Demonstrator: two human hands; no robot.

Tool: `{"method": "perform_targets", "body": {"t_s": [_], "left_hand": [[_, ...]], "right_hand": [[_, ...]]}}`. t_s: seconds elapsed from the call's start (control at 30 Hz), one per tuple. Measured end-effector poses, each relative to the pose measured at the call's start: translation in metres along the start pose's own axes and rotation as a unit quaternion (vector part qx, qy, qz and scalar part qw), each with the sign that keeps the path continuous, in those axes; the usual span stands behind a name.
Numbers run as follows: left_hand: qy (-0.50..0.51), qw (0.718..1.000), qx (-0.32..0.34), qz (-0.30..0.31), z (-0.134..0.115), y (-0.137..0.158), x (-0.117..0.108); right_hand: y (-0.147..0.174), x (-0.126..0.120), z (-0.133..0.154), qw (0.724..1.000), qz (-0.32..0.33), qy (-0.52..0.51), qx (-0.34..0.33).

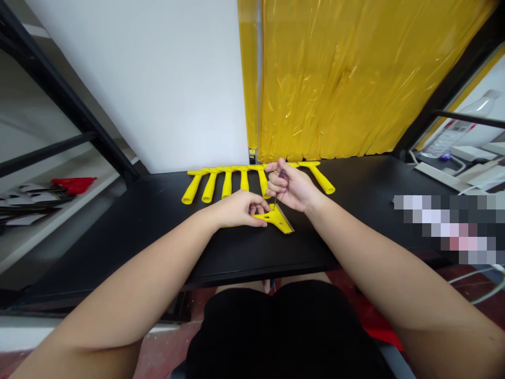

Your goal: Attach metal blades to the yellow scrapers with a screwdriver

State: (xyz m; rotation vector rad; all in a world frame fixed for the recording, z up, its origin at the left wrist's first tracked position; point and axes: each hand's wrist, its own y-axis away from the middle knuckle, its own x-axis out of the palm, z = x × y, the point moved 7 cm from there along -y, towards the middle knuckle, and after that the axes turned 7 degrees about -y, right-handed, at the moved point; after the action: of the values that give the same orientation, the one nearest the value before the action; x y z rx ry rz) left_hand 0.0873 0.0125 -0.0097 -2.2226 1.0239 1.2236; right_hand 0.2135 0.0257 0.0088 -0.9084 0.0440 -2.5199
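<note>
My left hand (240, 209) is closed round the handle of a yellow scraper (281, 221), holding it low over the black table. The scraper's wide head with a metal blade edge points right. In my right hand (294, 185) is a screwdriver (275, 202), its dark handle mostly hidden by curled fingers. The thin shaft points down to a screw spot on the scraper head; whether the tip touches cannot be made out. Behind my hands lies a row of several yellow scraper handles (209, 185), partly covered by my fingers. Another yellow handle (324, 179) lies right of my right hand.
The black table (158, 252) runs along a white panel (158, 79) and a yellow plastic curtain (335, 79). A shelf with a red item (74, 185) stands left. A clear bottle (460, 126) and white parts are at right, beside a black frame.
</note>
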Motion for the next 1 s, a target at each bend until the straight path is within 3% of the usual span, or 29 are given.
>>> {"method": "perform_targets", "body": {"t_s": [0.57,0.67,0.83,1.0], "left_hand": [[-0.022,0.999,0.019,-0.012,-0.003,0.001,-0.003],[-0.016,1.000,0.017,-0.012,-0.003,0.001,-0.003],[-0.017,1.000,0.017,-0.011,-0.005,0.001,-0.003],[-0.013,1.000,0.011,-0.010,-0.005,0.001,-0.002]], "right_hand": [[0.001,-0.003,0.006,0.993,-0.045,-0.008,-0.113],[-0.001,-0.005,0.008,0.993,-0.047,0.001,-0.109],[-0.003,0.001,0.000,0.999,-0.019,0.014,-0.044],[0.000,0.007,-0.002,0.998,-0.002,0.000,-0.068]]}}
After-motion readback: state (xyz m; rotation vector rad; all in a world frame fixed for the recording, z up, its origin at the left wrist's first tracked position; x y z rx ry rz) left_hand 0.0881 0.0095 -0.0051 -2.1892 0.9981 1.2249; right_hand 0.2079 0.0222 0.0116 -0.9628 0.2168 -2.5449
